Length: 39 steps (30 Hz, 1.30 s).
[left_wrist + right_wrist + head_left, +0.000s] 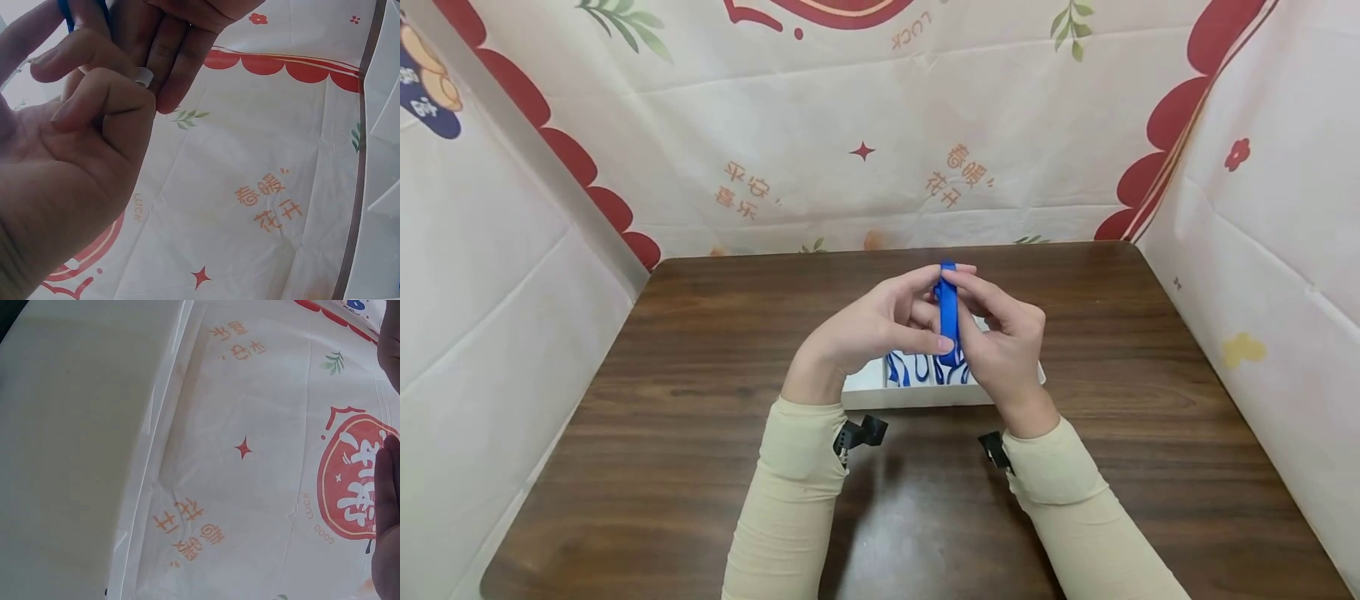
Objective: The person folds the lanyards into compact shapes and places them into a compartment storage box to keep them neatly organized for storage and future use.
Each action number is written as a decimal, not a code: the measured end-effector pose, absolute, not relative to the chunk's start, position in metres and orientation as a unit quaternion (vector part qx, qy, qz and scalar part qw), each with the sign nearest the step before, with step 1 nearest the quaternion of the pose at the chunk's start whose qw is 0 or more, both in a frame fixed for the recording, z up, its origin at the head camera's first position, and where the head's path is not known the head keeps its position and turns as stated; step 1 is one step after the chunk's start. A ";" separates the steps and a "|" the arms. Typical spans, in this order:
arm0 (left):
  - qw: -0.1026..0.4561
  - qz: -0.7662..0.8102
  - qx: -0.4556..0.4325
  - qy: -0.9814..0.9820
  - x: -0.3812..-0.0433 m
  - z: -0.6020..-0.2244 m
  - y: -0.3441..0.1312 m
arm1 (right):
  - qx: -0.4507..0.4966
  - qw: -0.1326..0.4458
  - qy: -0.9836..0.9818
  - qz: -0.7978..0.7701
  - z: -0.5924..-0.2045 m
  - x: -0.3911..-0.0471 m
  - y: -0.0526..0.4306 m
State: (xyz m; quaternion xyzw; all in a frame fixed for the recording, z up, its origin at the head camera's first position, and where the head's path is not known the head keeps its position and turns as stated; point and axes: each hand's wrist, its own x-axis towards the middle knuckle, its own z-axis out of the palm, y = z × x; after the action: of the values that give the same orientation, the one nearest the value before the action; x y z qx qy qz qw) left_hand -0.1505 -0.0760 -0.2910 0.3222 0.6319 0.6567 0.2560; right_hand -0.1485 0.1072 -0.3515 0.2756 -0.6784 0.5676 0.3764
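A flat blue strap, folded into a narrow upright loop, is held between both hands over the white box in the head view. My left hand pinches it, thumb near the lower end and fingers at the top. From the other side, my right hand grips the same strap with thumb and fingertips. In the left wrist view, a bit of the blue strap shows at the top, beside a small whitish translucent piece between the hands. The right wrist view catches only part of a hand at its edge.
Below the hands stands a shallow white box with compartments holding several blue-and-white looped straps. It rests on a dark wooden table. Printed white cloth hangs behind and along both sides.
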 end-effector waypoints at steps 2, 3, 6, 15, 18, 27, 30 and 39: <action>0.259 0.655 0.330 0.628 -0.151 -0.292 -0.076 | 0.274 0.383 -0.676 0.566 -0.351 -0.148 0.107; 0.261 0.657 0.331 0.625 -0.151 -0.292 -0.076 | 0.273 0.385 -0.675 0.567 -0.351 -0.148 0.107; 0.271 0.667 0.329 0.612 -0.152 -0.294 -0.075 | 0.269 0.390 -0.674 0.567 -0.351 -0.149 0.107; 0.263 0.665 0.292 0.635 -0.151 -0.295 -0.076 | 0.273 0.401 -0.686 0.543 -0.358 -0.149 0.109; 0.254 0.662 0.282 0.647 -0.152 -0.294 -0.079 | 0.273 0.409 -0.700 0.517 -0.360 -0.149 0.111; 0.258 0.661 0.274 0.649 -0.154 -0.300 -0.079 | 0.329 0.430 -0.706 0.456 -0.365 -0.146 0.117; 0.259 0.668 0.275 0.641 -0.154 -0.301 -0.079 | 0.314 0.424 -0.707 0.470 -0.363 -0.146 0.116; 0.181 0.689 0.246 0.658 -0.146 -0.299 -0.084 | 0.256 0.417 -0.736 0.468 -0.362 -0.149 0.115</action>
State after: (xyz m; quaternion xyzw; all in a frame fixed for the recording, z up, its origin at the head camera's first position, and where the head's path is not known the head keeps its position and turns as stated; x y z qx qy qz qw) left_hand -0.1462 -0.0837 -0.2989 0.2456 0.6576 0.6888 0.1811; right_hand -0.1489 0.1152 -0.3624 0.2560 -0.7359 0.4678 0.4171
